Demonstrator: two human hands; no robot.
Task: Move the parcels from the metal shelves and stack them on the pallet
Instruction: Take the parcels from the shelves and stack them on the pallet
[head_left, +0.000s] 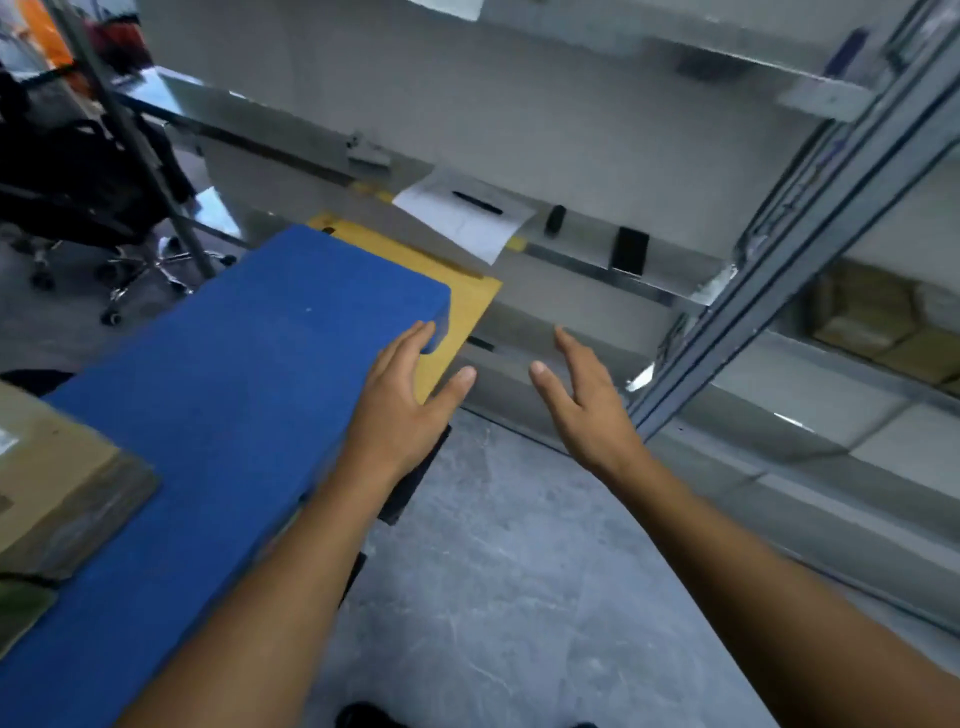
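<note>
- Your left hand (400, 400), fingers straight, touches the blue parcel (234, 389) at its corner.
- Your right hand (582, 400) hovers spread, holding nothing.
- A yellow envelope (467, 306) lies under the blue parcel.

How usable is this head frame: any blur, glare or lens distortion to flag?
Head view: motion blur smears the metal shelves and the brown parcels at right; the left hand, right hand and blue slab are sharper. Head view again: glare spots on shelf edges; the wide-angle view leaves the shelf upright slanted. Lighting even, shadows soft.
</note>
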